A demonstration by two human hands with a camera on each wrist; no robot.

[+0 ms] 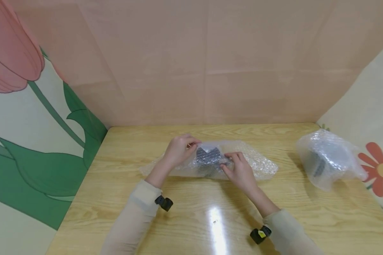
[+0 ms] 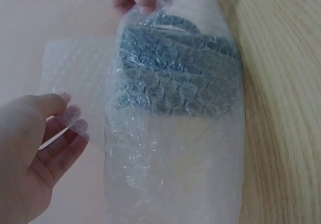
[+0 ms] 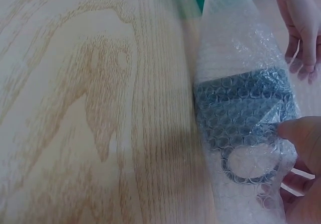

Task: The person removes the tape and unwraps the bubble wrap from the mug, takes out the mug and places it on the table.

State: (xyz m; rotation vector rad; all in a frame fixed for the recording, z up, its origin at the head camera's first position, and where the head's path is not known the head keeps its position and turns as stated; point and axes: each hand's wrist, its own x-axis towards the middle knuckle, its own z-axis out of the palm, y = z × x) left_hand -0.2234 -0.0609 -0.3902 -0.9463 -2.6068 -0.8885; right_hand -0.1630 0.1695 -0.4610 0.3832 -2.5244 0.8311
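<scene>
A dark mug-like object (image 1: 208, 156) with a ring-shaped handle lies under clear bubble wrap (image 1: 258, 161) at mid-table. My left hand (image 1: 178, 150) pinches a raised edge of the wrap on the far side; in the left wrist view that loose flap (image 2: 75, 68) stands out from the bundle. At the handle end, my right hand (image 1: 242, 173) grips the wrap, its thumb (image 3: 291, 130) pressed on the near face and its other fingers behind. The wrap extends in long tails past both ends of the dark object.
Another bubble-wrapped bundle (image 1: 328, 159), with something dark inside, stands at the right side of the wooden table (image 1: 121, 212). A plain pinkish cloth (image 1: 207, 71) hangs behind the table's far edge, and flower-printed panels (image 1: 35, 177) flank it.
</scene>
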